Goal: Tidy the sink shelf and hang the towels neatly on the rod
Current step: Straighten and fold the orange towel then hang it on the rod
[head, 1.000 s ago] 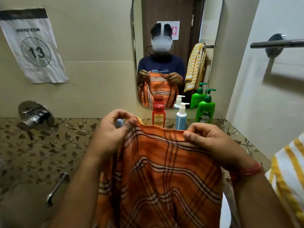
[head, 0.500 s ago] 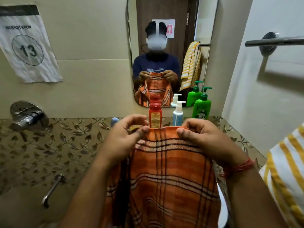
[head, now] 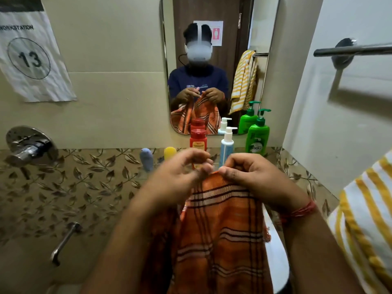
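An orange plaid towel (head: 222, 230) hangs in front of me, folded lengthwise. My right hand (head: 254, 177) pinches its top edge. My left hand (head: 178, 179), blurred, sits close beside it, its thumb and fingertips meeting at the towel's top corner. The bare steel towel rod (head: 356, 49) is on the right wall, above the hands. A yellow-and-white striped towel (head: 364, 219) is at the right edge of the view. On the shelf behind my hands stand a red bottle (head: 198, 141), a white-and-blue pump bottle (head: 227, 145) and a green pump bottle (head: 257, 136).
A small blue bottle (head: 146, 158) and a yellow one (head: 169, 152) lie on the leaf-patterned ledge to the left. A mirror (head: 212, 60) hangs above the shelf. A wall tap (head: 27, 145) juts out at the left. The white sink rim (head: 275, 262) shows beneath the towel.
My hands have come together, bringing the orange towel's two top corners side by side. The towel now hangs narrower, and the view has shifted slightly.
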Demonstrator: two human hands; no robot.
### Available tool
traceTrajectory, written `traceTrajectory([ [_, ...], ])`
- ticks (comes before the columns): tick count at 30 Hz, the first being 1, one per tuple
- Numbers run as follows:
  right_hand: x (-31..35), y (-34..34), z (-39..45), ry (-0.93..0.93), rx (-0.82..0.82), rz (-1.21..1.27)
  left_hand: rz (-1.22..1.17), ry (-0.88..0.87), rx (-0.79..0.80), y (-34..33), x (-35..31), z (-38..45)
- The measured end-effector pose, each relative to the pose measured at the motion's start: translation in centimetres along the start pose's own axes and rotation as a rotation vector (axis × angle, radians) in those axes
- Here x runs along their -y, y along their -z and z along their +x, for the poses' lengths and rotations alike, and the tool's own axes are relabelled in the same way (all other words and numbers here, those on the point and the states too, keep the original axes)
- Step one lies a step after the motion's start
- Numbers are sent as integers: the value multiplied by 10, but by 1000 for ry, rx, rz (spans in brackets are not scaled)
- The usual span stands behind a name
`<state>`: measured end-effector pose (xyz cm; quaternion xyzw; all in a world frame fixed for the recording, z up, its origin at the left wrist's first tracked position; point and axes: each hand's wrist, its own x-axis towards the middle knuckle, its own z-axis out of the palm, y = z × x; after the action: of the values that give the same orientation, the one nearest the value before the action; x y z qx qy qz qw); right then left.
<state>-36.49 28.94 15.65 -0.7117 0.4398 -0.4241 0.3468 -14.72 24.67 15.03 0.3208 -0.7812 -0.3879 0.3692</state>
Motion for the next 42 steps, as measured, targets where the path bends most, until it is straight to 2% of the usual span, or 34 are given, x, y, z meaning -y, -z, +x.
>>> traceTrajectory([
  [1,2,-6,5,14,18,-27,58,-25,122,-13,-3,2],
  [2,1,-10,8,22,29,-48,120,-54,178,-23,-3,2],
  [3,1,-10,8,23,31,-64,148,-62,165,-23,-1,2],
  [5,-2,0,2,2,9,-54,124,-10,48,-7,8,0],
  [9,-6,24,-13,-56,-13,40,8,6,-334,29,26,-6],
  [10,-5,24,-13,-54,-10,31,-20,9,-354,29,27,-6],
  [11,-4,21,-11,-43,1,12,-32,22,-305,26,25,-5],
  [15,5,-2,3,-4,66,-58,5,11,103,-2,8,3],
  [18,4,-6,3,5,93,-78,123,-20,225,-7,4,3],
  [20,-1,0,-3,-9,91,-69,158,25,164,2,10,-1],
  [23,-10,11,-12,-65,58,12,4,44,-70,20,22,-6],
  [24,-12,12,-12,-88,47,48,-8,36,-95,22,24,-6],
  [28,-12,8,-8,-96,19,134,-63,41,-47,7,24,-2],
  [35,-16,11,-17,-71,-21,383,-108,84,-134,10,30,-3],
  [42,-11,11,-22,32,164,558,-129,64,-143,0,25,1],
])
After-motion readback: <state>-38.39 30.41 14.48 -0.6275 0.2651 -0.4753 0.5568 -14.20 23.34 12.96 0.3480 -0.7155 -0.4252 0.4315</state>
